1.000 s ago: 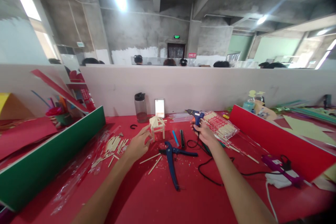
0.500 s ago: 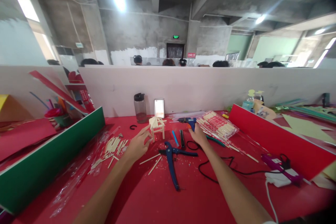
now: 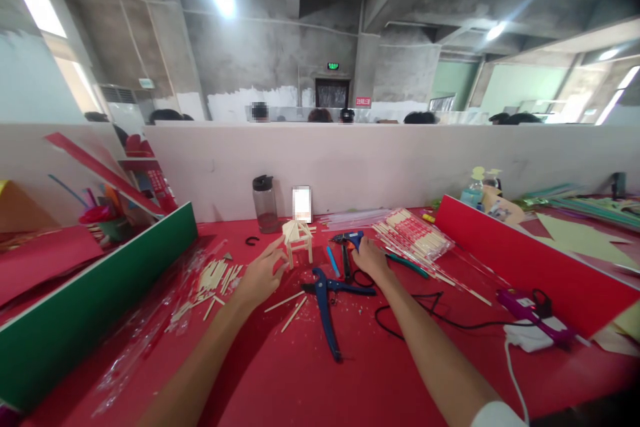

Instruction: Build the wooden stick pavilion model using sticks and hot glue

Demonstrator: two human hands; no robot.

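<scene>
A small model pavilion of pale wooden sticks (image 3: 299, 233) stands upright on legs, its pointed roof partly covered with sticks. My left hand (image 3: 263, 277) is at its left side, fingers around the near left leg; the exact contact is small and hard to see. In my right hand (image 3: 370, 259) is a blue hot glue gun (image 3: 350, 238), its nozzle pointing left toward the model, apart from it. Blue-handled cutters (image 3: 327, 307) lie open in front of the model. A blue stick-like piece (image 3: 333, 261) and a black tool (image 3: 346, 263) lie between my hands.
Cut sticks (image 3: 214, 279) lie on the left by plastic wrapping. Bagged sticks (image 3: 415, 235) lie right. A bottle (image 3: 265, 203) and bright phone (image 3: 301, 203) stand behind. Green (image 3: 100, 307) and red (image 3: 515, 260) boards flank the table. A black cable (image 3: 465, 328) crosses near my right forearm.
My right hand has brought the glue gun left and slightly down, closer to the model. My left hand stays at the model's side. The whole view has shifted slightly.
</scene>
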